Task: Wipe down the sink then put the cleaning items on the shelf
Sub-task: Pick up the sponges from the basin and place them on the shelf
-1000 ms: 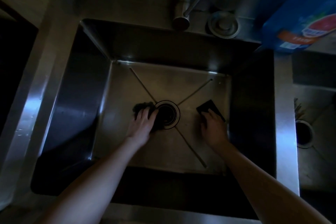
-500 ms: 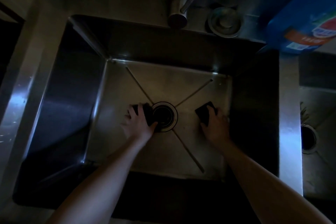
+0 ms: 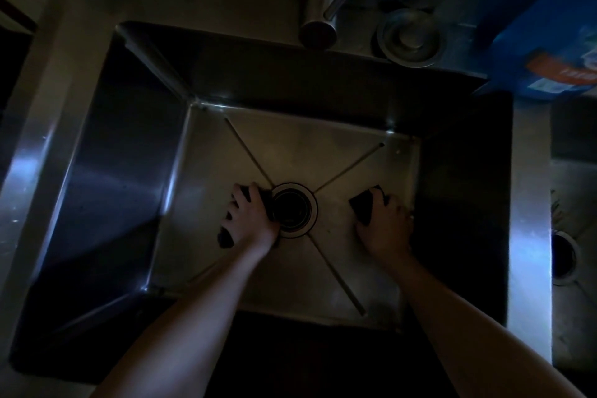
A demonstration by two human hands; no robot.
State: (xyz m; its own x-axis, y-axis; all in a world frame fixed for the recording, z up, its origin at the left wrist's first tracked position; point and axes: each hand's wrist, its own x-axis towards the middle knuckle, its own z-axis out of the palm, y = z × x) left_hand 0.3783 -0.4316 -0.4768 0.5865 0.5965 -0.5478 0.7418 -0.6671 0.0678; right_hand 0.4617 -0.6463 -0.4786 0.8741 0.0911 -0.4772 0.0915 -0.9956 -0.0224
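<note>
- The left hand (image 3: 250,220) lies with fingers spread over a dark scrubber (image 3: 265,200) on the sink (image 3: 290,145) floor; whether it grips or only presses, I cannot tell.
- The scrubber touches the left edge of the drain (image 3: 292,210).
- The right hand (image 3: 384,226) grasps a dark sponge (image 3: 360,208), fingers curled over it, right of the drain near the right wall.
- On the far ledge stand a faucet (image 3: 323,19) and a round metal cap (image 3: 409,37).
- A blue packet (image 3: 542,42) sits at the far right, above a second basin (image 3: 571,236).

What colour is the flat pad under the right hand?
Black or very dark; the scouring pad shows best in the head view.
</note>
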